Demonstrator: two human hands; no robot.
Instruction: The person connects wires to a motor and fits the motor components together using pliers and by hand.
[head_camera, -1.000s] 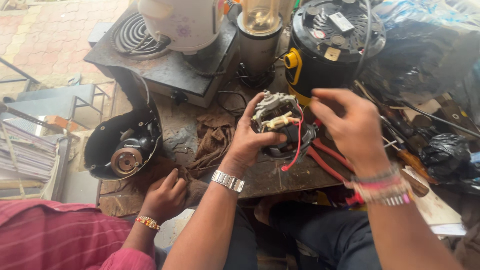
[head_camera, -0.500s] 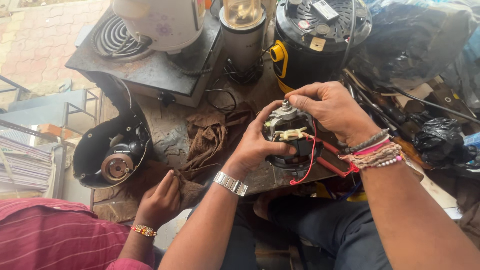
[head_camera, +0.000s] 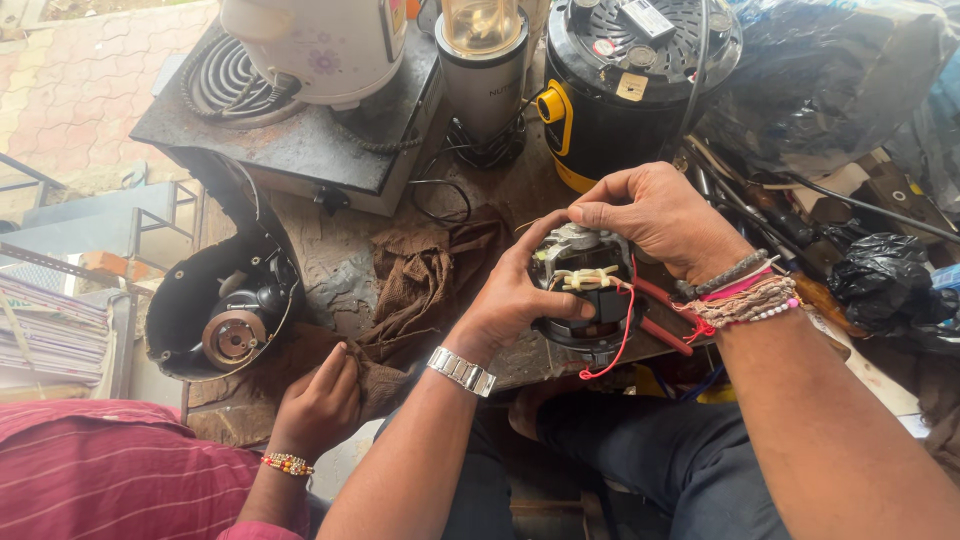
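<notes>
Head camera looks down at a messy work table (head_camera: 340, 270). Two hands hold a small electric motor (head_camera: 585, 295) over the front edge of the table. The left hand (head_camera: 515, 295) wraps around the motor's left side, with the thumb across its front, so the fingers are curled tight on it. The right hand (head_camera: 655, 215) comes down on the top of the motor, its fingertips pinching the top edge. A red wire (head_camera: 618, 345) hangs in a loop from the motor. Red-handled pliers (head_camera: 665, 320) lie just to the right, under the right wrist.

A brown rag (head_camera: 420, 280) lies on the table left of the motor. Farther left sits an open black housing (head_camera: 225, 310) with a round metal part inside. At the back stand a white appliance (head_camera: 320, 45), a blender base (head_camera: 483, 75) and a black and yellow round machine (head_camera: 625, 80).

Another person in a striped pink shirt (head_camera: 110, 470) rests a hand (head_camera: 320, 405) on the rag's near end.
</notes>
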